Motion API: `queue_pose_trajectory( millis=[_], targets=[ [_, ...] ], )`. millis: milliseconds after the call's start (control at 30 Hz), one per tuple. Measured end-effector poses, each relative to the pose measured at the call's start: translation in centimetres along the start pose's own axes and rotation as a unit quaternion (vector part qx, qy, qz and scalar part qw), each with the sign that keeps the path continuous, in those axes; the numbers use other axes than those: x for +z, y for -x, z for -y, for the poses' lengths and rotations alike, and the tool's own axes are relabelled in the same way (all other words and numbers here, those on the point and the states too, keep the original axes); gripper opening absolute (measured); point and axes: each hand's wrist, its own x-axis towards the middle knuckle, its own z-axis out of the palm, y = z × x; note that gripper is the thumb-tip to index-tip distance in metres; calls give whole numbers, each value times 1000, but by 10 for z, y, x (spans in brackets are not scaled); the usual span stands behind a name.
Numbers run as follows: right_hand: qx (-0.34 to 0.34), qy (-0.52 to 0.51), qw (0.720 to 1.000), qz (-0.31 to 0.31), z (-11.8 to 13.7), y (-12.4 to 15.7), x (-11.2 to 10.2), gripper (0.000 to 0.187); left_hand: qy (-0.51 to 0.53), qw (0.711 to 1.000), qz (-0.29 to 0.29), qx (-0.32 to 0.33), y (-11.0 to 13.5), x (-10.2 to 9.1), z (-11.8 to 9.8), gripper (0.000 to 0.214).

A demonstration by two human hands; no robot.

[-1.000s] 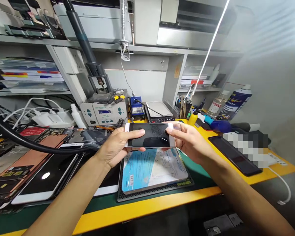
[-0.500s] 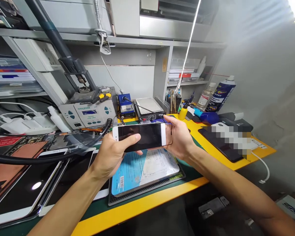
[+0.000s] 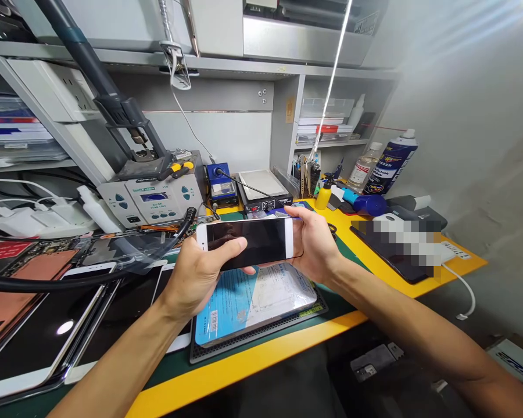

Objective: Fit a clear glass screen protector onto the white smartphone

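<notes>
A white-framed phone [image 3: 248, 241] with a dark screen is held sideways above the bench between both my hands. My left hand [image 3: 198, 276] grips its left end, thumb lying across the glass. My right hand [image 3: 316, 244] wraps around its right end, fingers behind and thumb over the top edge. Directly below the phone lies a blue and white packet [image 3: 255, 302] on a black mat [image 3: 261, 339].
Screen panels [image 3: 47, 331] lie at the left beside a black hose [image 3: 70, 278]. A rework station [image 3: 154, 197], blue unit [image 3: 220, 186] and hot plate [image 3: 264, 188] line the back. Bottles, a spray can [image 3: 390, 162] and a dark phone [image 3: 392, 255] occupy the right. The yellow bench edge [image 3: 253, 363] runs in front.
The phone and both hands have stayed nearly in place over the last half second. Since a second ago my right thumb left the screen and the view swung right.
</notes>
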Motion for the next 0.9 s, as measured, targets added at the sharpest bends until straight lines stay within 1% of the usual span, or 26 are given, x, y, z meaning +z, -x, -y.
queue_pose_trajectory(
  millis=[133,300,467,667,767,900],
  targets=[
    [-1,2,1000,-5,-1,1,1,34,0,1000,-5,2,0,1,-2,30],
    [-4,13,1000,-17,-1,1,1,33,-17,1000,17,7,1,0,0,23],
    [-9,25,999,-40,-2,0,2,32,16,999,26,20,-2,-1,3,27],
    [-15,47,997,-62,-3,1,5,28,20,999,47,5,-2,-5,7,37],
    [-9,54,997,-62,-2,1,5,28,16,998,55,12,-2,-6,8,36],
    [-16,67,994,-83,-3,0,3,26,18,998,58,8,-2,-6,7,36]
  ],
)
